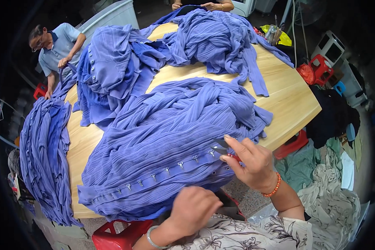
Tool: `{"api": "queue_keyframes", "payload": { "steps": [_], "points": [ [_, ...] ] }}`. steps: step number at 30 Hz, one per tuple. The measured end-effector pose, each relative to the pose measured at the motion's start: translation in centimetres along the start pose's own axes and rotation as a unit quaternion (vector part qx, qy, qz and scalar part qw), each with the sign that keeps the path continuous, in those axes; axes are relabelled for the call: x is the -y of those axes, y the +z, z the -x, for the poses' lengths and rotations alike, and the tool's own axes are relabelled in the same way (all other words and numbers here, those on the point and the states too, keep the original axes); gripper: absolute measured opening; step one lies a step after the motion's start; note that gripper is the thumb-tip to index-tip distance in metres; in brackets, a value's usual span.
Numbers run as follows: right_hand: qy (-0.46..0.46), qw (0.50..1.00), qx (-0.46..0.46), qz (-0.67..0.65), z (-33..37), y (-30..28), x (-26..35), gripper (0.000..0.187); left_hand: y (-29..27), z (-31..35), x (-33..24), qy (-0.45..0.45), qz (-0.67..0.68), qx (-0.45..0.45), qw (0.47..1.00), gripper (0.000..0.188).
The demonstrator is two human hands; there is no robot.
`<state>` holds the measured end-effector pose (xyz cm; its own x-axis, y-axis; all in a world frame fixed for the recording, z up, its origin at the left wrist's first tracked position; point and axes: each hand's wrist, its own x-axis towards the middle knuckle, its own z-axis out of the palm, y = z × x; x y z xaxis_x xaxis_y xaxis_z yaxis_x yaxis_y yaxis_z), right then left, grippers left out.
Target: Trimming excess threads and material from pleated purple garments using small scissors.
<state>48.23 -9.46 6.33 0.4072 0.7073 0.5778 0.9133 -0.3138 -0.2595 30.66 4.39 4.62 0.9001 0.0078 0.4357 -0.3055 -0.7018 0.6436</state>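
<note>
A purple-blue pleated garment (pixel 171 125) lies heaped on the wooden table (pixel 291 83) in front of me. Along its near side runs a button strip (pixel 154 176) with several small metal fasteners. My right hand (pixel 251 160) is closed around small thread snips (pixel 221 146) with dark blades and a bit of red at the grip. The blades hover over the strip's right end. My left hand (pixel 196 209) is blurred by motion at the garment's near edge, its fingers bent and partly hidden, so I cannot tell whether they hold anything.
More purple-blue garments are piled at the far left (pixel 108 66), at the back (pixel 208 37) and over the left edge (pixel 46 154). A co-worker (pixel 62 46) handles cloth at left; another's hands (pixel 212 6) show at the back. A red stool (pixel 121 235) stands below; cloth (pixel 329 191) lies at right.
</note>
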Motion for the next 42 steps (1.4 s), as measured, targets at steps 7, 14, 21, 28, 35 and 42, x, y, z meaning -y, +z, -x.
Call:
{"api": "queue_keyframes", "payload": {
  "steps": [7, 14, 21, 28, 35, 42],
  "points": [
    [0.056, 0.997, 0.003, -0.06, -0.2, 1.0, -1.4, 0.042, 0.3, -2.5, 2.5, -0.038, -0.171, -0.177, 0.969, 0.025],
    [0.087, 0.985, 0.011, -0.147, -0.4, 2.3, -3.0, 0.041, 0.6, -4.3, 3.6, -0.068, -0.23, -0.163, 0.957, 0.037],
    [0.12, 0.972, 0.021, -0.2, -0.1, 2.3, -3.8, 0.041, 0.3, -3.8, 4.0, -0.057, -0.224, -0.159, 0.96, 0.032],
    [0.128, 0.972, -0.028, -0.197, 0.9, 2.1, -4.9, 0.04, 0.3, -5.7, 2.5, -0.055, -0.194, -0.175, 0.964, 0.028],
    [0.12, 0.976, -0.045, -0.176, 1.6, 1.5, -4.9, 0.04, 1.8, -8.5, 1.7, -0.106, -0.28, -0.14, 0.944, 0.025],
    [0.111, 0.98, -0.038, -0.158, 2.0, 0.6, -4.9, 0.04, 2.0, -8.7, 1.7, -0.115, -0.235, -0.134, 0.956, 0.014]
  ]
}}
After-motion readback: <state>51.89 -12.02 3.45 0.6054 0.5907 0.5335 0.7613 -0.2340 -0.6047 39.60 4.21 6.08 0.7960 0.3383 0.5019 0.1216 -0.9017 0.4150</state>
